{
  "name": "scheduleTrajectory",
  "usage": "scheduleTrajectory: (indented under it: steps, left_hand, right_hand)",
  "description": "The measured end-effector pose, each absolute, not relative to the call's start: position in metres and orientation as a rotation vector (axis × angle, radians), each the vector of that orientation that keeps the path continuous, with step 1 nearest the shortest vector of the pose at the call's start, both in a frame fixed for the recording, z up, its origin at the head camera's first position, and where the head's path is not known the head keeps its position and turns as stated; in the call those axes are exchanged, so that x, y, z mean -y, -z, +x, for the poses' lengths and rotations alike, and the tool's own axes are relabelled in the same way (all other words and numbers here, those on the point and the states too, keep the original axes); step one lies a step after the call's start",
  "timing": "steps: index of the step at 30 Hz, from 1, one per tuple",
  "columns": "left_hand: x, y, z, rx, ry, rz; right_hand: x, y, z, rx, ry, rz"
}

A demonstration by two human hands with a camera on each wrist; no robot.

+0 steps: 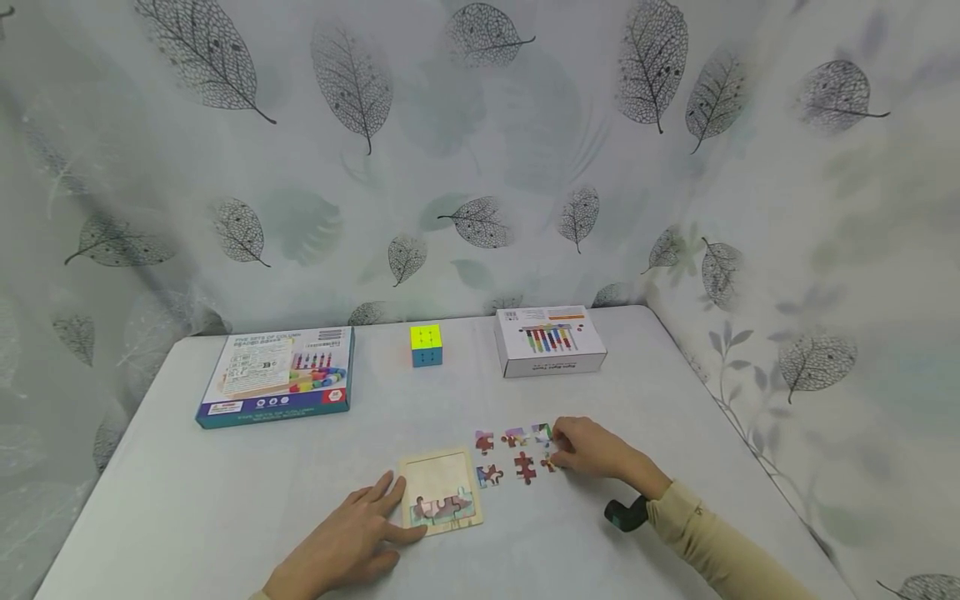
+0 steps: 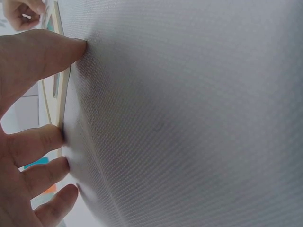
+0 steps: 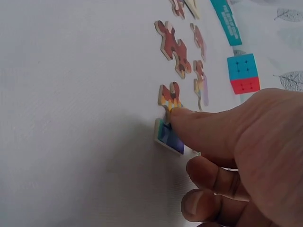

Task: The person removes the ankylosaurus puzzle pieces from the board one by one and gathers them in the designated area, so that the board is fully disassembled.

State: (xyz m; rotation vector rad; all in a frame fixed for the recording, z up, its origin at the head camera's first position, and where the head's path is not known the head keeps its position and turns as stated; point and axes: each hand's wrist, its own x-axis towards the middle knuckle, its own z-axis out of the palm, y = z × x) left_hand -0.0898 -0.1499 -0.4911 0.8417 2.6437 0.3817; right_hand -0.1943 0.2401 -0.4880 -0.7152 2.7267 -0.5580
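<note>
A square wooden puzzle board (image 1: 438, 462) has several joined pieces along its lower part. My left hand (image 1: 348, 533) rests at its left edge, thumb and fingers spread and touching the frame; the left wrist view shows the thumb (image 2: 57, 49) near the board's rim. Right of the board, loose jigsaw pieces lie in two rows, among them a brown puzzle piece (image 1: 525, 468). My right hand (image 1: 600, 450) is at their right end. Its thumb and bent fingers pinch a blue-purple puzzle piece (image 3: 168, 137), beside an orange-brown piece (image 3: 168, 97). The index fingertip is hidden behind the thumb.
At the back stand a flat boxed bead set (image 1: 277, 375), a yellow-topped puzzle cube (image 1: 426, 346) and a white box (image 1: 551, 342). A black curved object (image 1: 626, 514) sits by the right wrist. Leaf-patterned curtains (image 1: 480, 150) border the white table (image 1: 225, 500).
</note>
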Motion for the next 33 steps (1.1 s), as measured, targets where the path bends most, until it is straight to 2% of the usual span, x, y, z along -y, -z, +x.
scheduleTrajectory:
  steps: [5,9,15,22,33]
  left_hand:
    - [0.15,0.489,-0.089,-2.643,-0.38,0.845]
    - [0.148,0.488,-0.09,-2.639,-0.379,0.825]
    - [0.148,0.489,-0.089,-2.633,-0.383,0.803]
    - [0.149,0.49,-0.09,-2.637,-0.364,0.839]
    - [0.153,0.49,-0.09,-2.656,-0.387,0.919]
  right_hand:
    - [-0.228,0.483,-0.194,-2.778,0.498,-0.679]
    - [-0.201,0.474,-0.19,-2.777,0.481,-0.705]
    - [-0.145,0.469,-0.182,-2.707,0.433,-0.927]
    - [-0.088,0.479,-0.171,-2.59,0.263,-1.186]
    - [-0.053,0.486,-0.162,-2.526,0.145,-1.425]
